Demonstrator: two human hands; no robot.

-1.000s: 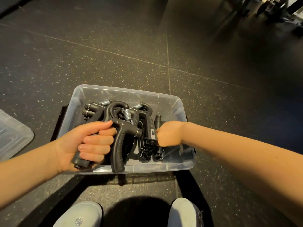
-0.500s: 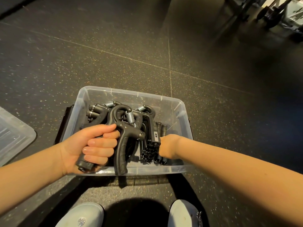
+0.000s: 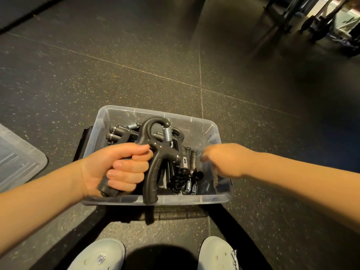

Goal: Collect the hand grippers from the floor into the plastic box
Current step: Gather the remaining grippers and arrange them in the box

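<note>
Centre: plastic box (image 3: 194, 124), piled with black hand grippers (image 3: 184, 164). Centre left: left hand (image 3: 115, 168) clamped round one handle of a further gripper (image 3: 155, 152), over the box, not yet released. Centre right: right hand (image 3: 224, 160), blurred, grip unreadable. None visible on floor (image 3: 136, 55); judged nearly done.

The left forearm comes in from the near left of the plastic box (image 3: 120, 117), and the left hand (image 3: 116, 168) hangs over its near left corner, palm up, fingers and thumb wrapped tight round one handle of a hand gripper (image 3: 153, 172). The right forearm reaches in from the near right. The right hand (image 3: 224, 160) hovers over the box's right side, knuckles up, its fingers blurred.
</note>
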